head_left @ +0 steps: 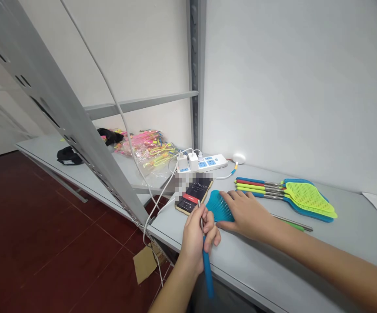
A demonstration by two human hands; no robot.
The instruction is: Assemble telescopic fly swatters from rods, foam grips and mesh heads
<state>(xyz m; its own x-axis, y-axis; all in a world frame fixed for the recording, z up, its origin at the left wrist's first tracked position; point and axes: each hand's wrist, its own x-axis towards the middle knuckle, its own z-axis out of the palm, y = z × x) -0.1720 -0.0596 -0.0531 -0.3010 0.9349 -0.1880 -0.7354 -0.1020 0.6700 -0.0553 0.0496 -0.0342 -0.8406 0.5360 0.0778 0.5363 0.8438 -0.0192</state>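
Note:
My left hand [196, 237] is wrapped round a thin metal rod with a blue grip [208, 271], held over the shelf's front edge. The rod's silver tip points up toward the phone. My right hand [247, 214] lies over a blue perforated fly swatter head [217, 205], thumb at its near edge and fingers across it. Part of that head is hidden under the fingers. Beyond my right wrist, several assembled fly swatters [308, 198] lie in a stack, with yellow-green and blue heads to the right. A metal rod with a green grip [294, 224] lies partly behind my right forearm.
A phone [203, 184] lies left of the swatter head. Behind it is a power strip [212, 163] with plugs and white cables. Bagged colourful items [145, 145] and a black object [69, 155] lie on the left shelf. A slanted grey post [87, 126] stands left; cardboard [145, 263] is on the floor.

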